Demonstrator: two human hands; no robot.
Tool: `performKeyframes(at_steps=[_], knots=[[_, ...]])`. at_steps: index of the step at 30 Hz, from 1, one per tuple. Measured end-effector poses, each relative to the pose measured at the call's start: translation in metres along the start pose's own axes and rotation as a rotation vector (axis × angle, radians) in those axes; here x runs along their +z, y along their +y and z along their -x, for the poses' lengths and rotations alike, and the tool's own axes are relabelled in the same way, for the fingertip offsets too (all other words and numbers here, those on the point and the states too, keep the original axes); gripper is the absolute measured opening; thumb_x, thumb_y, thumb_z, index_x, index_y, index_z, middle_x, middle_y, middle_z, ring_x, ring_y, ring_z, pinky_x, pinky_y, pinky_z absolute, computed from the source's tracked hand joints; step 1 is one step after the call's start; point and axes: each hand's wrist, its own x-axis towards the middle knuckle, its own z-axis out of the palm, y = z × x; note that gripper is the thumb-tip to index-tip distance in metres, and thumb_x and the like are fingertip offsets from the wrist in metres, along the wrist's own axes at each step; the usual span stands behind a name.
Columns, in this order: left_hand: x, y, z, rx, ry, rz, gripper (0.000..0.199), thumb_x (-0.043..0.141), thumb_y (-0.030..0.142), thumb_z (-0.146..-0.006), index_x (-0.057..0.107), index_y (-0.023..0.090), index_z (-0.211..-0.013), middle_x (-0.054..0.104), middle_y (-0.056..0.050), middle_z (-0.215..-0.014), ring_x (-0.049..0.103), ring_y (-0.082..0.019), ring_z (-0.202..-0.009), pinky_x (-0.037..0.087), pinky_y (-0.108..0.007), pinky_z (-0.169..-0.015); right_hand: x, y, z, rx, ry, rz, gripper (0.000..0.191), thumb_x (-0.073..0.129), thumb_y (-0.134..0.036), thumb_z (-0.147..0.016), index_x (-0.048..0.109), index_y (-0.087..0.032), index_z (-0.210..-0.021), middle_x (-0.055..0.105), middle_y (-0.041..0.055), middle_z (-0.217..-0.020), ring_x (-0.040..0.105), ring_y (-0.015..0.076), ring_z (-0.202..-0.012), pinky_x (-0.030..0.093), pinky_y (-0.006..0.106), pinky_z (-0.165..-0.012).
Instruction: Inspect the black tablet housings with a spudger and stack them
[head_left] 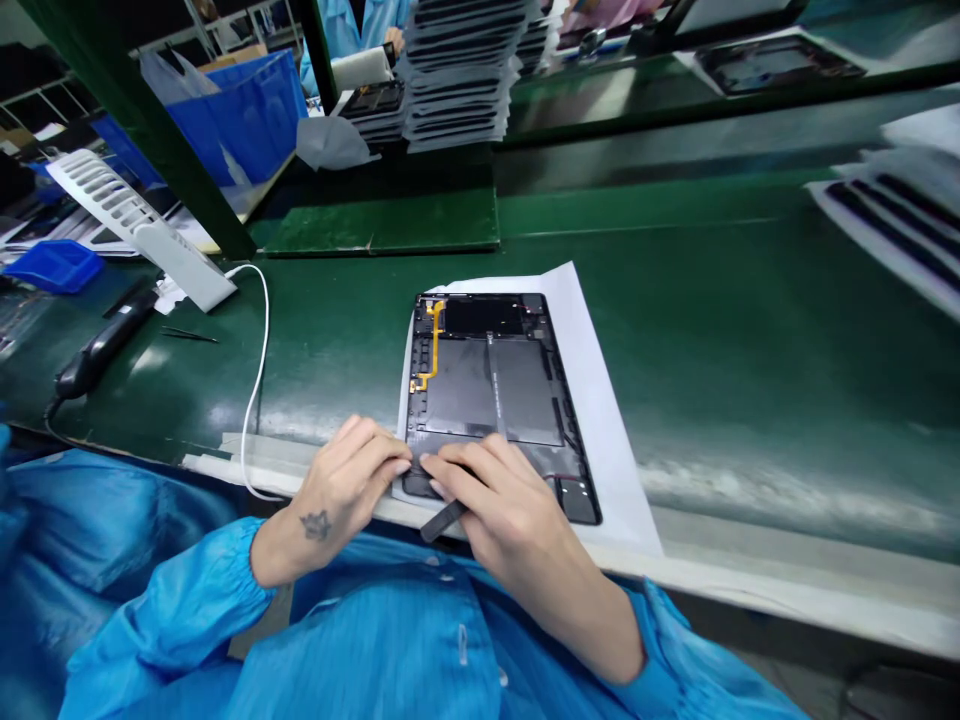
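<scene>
An opened tablet point(487, 390) lies on a white sheet point(600, 430), its dark inner parts and an orange flex cable point(436, 345) facing up. At the tablet's lower left corner my left hand point(341, 485) has its fingertips pinched together on the edge; whatever they grip is too small to see. My right hand point(506, 500) rests over the tablet's near end, fingers curled. A short black stick-like tool point(444, 522) is held in it and pokes out below the palm towards me. The right fingertips press close beside the left ones.
To the left are a white fan-like device point(142, 225) with a white cable point(262, 370), a black corded tool point(105, 340), tweezers point(189, 335) and a blue tray point(54, 266). Behind stands a tall stack of wrapped sheets point(461, 75); more panels point(900, 220) lie right. A co-worker's sleeve point(349, 25) shows beyond.
</scene>
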Motion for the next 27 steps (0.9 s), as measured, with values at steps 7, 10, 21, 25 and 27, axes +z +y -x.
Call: performKeyframes(at_steps=[7, 10, 21, 25, 27], knots=[[0.000, 0.000, 0.008, 0.102, -0.019, -0.160, 0.010, 0.053, 0.009, -0.101, 0.060, 0.016, -0.102, 0.063, -0.005, -0.092, 0.054, -0.016, -0.084, 0.047, -0.031, -0.076, -0.003, 0.000, 0.005, -0.092, -0.074, 0.045, 0.033, 0.040, -0.003, -0.096, 0.065, -0.009, -0.116, 0.068, 0.0119, -0.105, 0.051, 0.0229, -0.086, 0.046, 0.037, -0.072], [0.000, 0.002, 0.012, 0.146, -0.024, -0.200, 0.013, 0.052, 0.006, -0.100, 0.060, 0.014, -0.104, 0.063, -0.007, -0.095, 0.054, -0.017, -0.086, 0.048, -0.032, -0.077, -0.003, -0.001, 0.005, -0.117, -0.096, 0.089, 0.034, 0.038, -0.004, -0.097, 0.066, -0.007, -0.116, 0.068, 0.0126, -0.105, 0.049, 0.0226, -0.084, 0.045, 0.037, -0.071], [-0.006, -0.002, 0.019, 0.127, -0.040, -0.218, 0.023, 0.051, 0.006, -0.099, 0.060, 0.013, -0.119, 0.066, -0.010, -0.100, 0.058, -0.019, -0.091, 0.053, -0.033, -0.082, 0.000, -0.002, 0.002, -0.117, -0.166, 0.155, 0.035, 0.038, -0.005, -0.096, 0.066, -0.010, -0.116, 0.068, 0.0127, -0.106, 0.049, 0.0221, -0.081, 0.044, 0.036, -0.070], [-0.006, -0.003, 0.030, 0.101, 0.009, -0.218, 0.037, 0.053, 0.002, -0.097, 0.057, 0.014, -0.132, 0.067, -0.011, -0.106, 0.060, -0.020, -0.098, 0.055, -0.035, -0.088, 0.000, -0.002, 0.002, -0.131, -0.175, 0.162, 0.036, 0.039, -0.003, -0.094, 0.065, -0.010, -0.118, 0.068, 0.0129, -0.110, 0.049, 0.0226, -0.082, 0.045, 0.036, -0.072], [-0.004, -0.005, 0.035, 0.136, -0.006, -0.232, 0.041, 0.052, 0.000, -0.096, 0.055, 0.011, -0.135, 0.067, -0.013, -0.110, 0.060, -0.022, -0.102, 0.055, -0.037, -0.091, 0.000, -0.001, 0.002, -0.142, -0.172, 0.169, 0.037, 0.039, -0.002, -0.093, 0.065, -0.009, -0.118, 0.068, 0.0127, -0.110, 0.049, 0.0228, -0.082, 0.045, 0.037, -0.071]])
